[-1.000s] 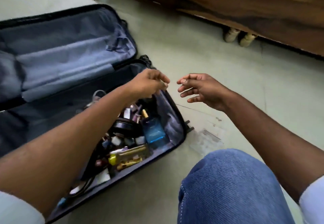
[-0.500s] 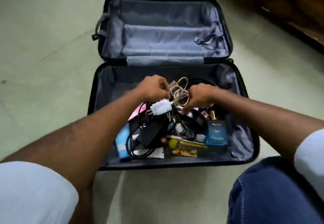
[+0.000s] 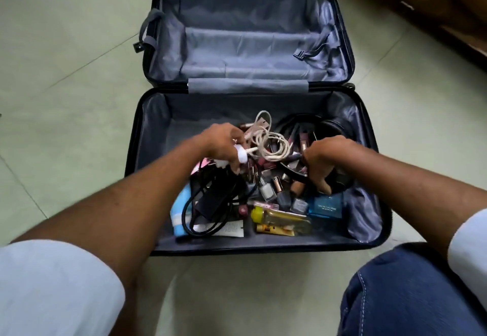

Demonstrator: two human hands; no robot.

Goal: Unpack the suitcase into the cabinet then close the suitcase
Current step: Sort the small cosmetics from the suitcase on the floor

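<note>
On a tiled floor [image 3: 66,72], the open suitcase [image 3: 147,130] lies flat; left hand [image 3: 224,146] grips the charger [image 3: 241,155], right hand [image 3: 324,159] clutches a black band [image 3: 340,180], ready to lift both out.

We see the suitcase [image 3: 168,46], a dark hard shell with grey lining, lying fully open on the floor, its far half bare of contents; its near half holds a jumble of small things: a coiled white charger cable [image 3: 266,140] on top, a black cable [image 3: 210,204] at the left, nail polish bottles [image 3: 274,191] in the middle. Along the near wall lie a yellow bottle [image 3: 279,217] and a blue perfume box [image 3: 326,205]; a light blue tube [image 3: 179,214] lies at the left.
</note>
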